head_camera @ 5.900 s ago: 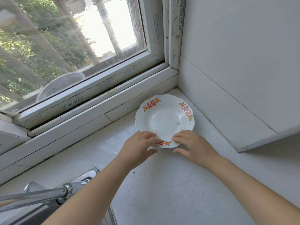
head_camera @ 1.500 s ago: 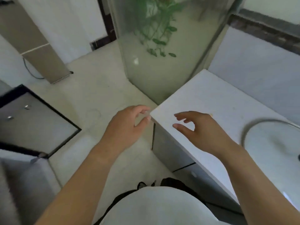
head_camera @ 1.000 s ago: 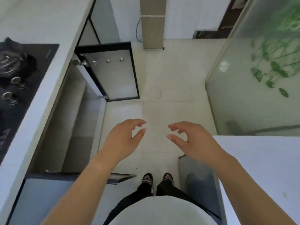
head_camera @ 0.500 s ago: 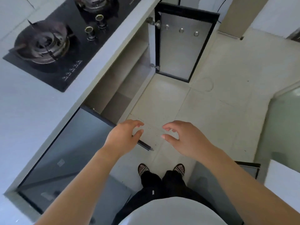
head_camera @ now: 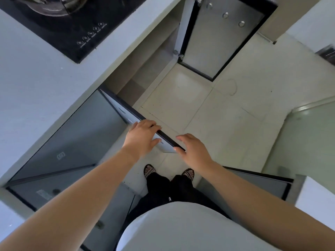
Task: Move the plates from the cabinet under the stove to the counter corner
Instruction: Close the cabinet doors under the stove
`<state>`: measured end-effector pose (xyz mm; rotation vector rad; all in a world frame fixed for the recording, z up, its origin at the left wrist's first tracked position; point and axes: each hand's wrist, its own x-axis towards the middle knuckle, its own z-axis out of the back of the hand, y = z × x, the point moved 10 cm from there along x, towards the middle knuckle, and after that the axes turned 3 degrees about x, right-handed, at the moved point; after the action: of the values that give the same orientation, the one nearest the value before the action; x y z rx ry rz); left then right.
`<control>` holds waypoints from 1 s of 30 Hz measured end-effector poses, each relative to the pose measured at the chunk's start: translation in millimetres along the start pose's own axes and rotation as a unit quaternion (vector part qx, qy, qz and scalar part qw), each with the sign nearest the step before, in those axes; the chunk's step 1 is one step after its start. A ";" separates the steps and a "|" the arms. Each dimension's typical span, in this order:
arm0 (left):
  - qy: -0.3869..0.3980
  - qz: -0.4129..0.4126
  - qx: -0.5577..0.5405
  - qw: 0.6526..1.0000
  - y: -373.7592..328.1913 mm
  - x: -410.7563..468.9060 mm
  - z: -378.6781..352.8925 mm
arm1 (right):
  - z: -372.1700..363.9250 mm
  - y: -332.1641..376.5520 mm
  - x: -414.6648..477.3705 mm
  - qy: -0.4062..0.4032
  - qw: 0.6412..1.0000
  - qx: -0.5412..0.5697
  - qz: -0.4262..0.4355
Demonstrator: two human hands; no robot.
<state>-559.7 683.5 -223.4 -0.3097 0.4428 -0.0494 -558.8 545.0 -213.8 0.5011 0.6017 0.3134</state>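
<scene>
Glossy black glass stove top (head_camera: 59, 28). Matt pale counter (head_camera: 32, 84), stone perhaps. Smooth grey cabinet doors (head_camera: 221, 38); glazed floor tiles (head_camera: 226, 113).

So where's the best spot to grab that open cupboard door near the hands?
Probably the free top edge of the near cabinet door, taken from above. It stands swung out from the cabinet with its thin dark edge facing up and no handle showing. The left hand already lies over that edge; the right hand is at its outer corner.
</scene>
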 end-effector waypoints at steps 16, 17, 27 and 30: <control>0.002 -0.072 0.005 0.997 3.7 24.6 -2.8 | -22.8 2.5 10.1 -0.047 0.997 -0.006 -0.057; 0.002 -0.071 0.003 0.998 3.8 26.6 -2.0 | -24.0 0.8 11.3 -0.049 0.997 -0.009 -0.059; 0.000 -0.067 0.028 0.997 -3.5 47.8 7.8 | -10.3 -26.8 26.7 -0.048 0.995 -0.007 -0.084; -0.004 -0.050 0.023 0.998 -7.4 58.7 11.0 | 3.4 -34.1 34.4 -0.053 0.996 -0.004 -0.077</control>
<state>-501.9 672.8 -236.0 -0.2874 0.4164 -0.1563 -525.2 529.7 -245.4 0.4587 0.5315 0.1419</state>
